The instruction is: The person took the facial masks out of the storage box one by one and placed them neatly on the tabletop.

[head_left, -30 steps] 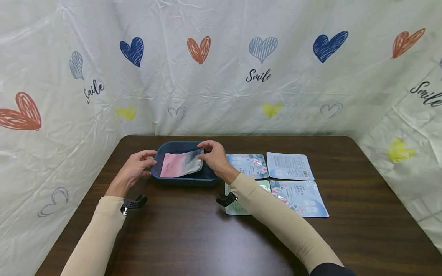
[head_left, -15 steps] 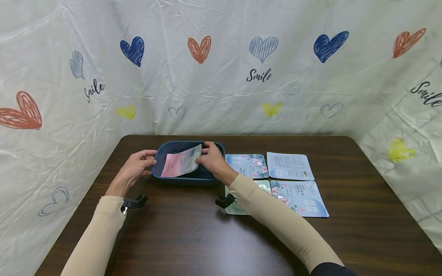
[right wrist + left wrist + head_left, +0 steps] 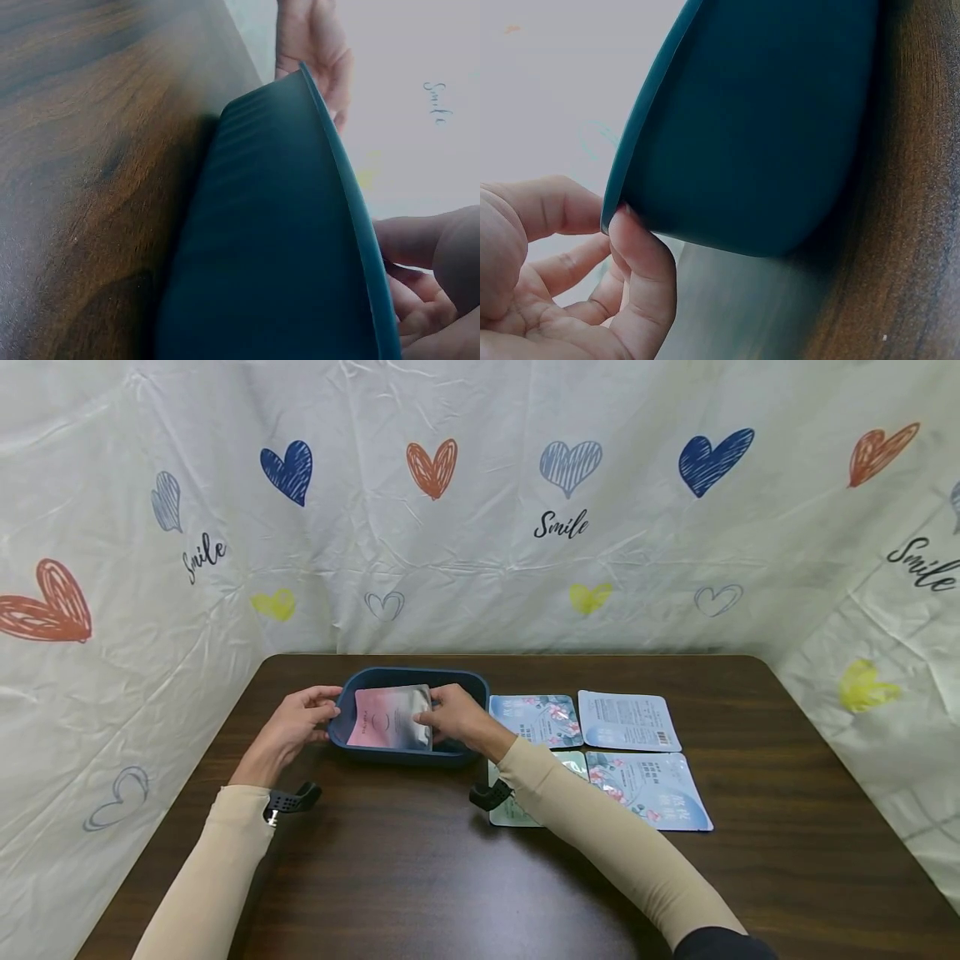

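Note:
A pink-and-silver sheet mask packet [image 3: 382,718] lies inside a dark blue plastic bin [image 3: 408,758] at the back left of the table. My right hand [image 3: 461,720] reaches into the bin and holds the packet's silver right end, thumb on top. In the right wrist view the bin's side wall [image 3: 262,217] hides the packet, and the fingers show just past the rim. My left hand [image 3: 298,720] grips the bin's left end. The left wrist view shows thumb and finger pinching the rim of the bin [image 3: 757,127].
Right of the bin lie two light blue flowered packets [image 3: 536,720] [image 3: 652,789], a white-blue packet [image 3: 630,721] printed side up, and a green packet [image 3: 517,810] partly under my right forearm. A white curtain [image 3: 480,560] with hearts hangs behind the dark wooden table [image 3: 390,860].
The pink-and-silver packet's right end has come down and toward me, and it now lies flatter in the bin. My right hand has moved with it. My left hand stays at the rim.

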Demonstrator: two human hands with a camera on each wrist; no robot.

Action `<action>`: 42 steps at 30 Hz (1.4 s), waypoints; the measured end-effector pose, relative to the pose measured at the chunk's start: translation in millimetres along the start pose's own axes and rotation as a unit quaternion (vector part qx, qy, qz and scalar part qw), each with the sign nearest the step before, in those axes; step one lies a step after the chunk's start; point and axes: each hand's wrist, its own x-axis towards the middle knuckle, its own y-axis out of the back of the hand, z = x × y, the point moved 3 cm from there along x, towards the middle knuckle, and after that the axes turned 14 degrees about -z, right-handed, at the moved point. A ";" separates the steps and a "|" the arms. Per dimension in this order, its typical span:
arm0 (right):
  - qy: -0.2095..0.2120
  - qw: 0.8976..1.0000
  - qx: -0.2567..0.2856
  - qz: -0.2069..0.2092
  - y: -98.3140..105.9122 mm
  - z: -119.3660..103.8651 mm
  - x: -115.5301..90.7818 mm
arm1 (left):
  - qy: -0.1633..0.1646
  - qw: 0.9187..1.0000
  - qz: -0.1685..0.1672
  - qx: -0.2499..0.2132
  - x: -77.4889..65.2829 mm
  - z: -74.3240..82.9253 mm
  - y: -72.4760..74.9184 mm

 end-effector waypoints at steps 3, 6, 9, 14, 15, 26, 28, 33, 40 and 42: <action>0.010 1.000 -0.002 0.006 1.5 -1.9 -2.4 | -0.003 1.000 -0.004 0.003 -0.2 0.8 0.2; 0.017 1.000 0.008 0.021 4.1 -4.5 -5.8 | -0.001 1.000 -0.005 0.005 -0.8 1.2 0.6; 0.018 0.999 0.021 0.033 7.6 -6.4 -8.3 | 0.005 1.000 -0.005 0.008 -1.7 1.1 0.9; 0.021 0.999 0.028 0.028 12.7 -9.6 -15.0 | 0.013 1.000 -0.005 0.014 -2.3 0.6 0.5; 0.023 0.999 0.025 0.025 13.8 -9.9 -16.7 | 0.013 1.000 -0.005 0.015 -2.4 0.5 0.5; 0.064 0.995 0.052 0.054 32.0 -8.4 -37.1 | 0.013 1.000 -0.001 0.013 -5.6 -1.9 -0.1; 0.072 0.995 0.047 0.055 35.6 -8.1 -42.4 | 0.011 1.000 0.000 0.011 -5.6 -2.2 0.3; 0.079 0.995 0.037 0.048 45.1 -5.9 -55.9 | 0.008 1.000 0.001 0.008 -4.4 -2.4 1.8; 0.073 0.996 0.042 0.042 56.8 -1.8 -72.6 | 0.014 1.000 0.002 0.007 -2.5 -3.1 3.7; 0.071 0.995 0.053 0.045 58.8 -0.2 -77.1 | 0.015 1.000 0.003 0.010 -2.5 -2.6 3.6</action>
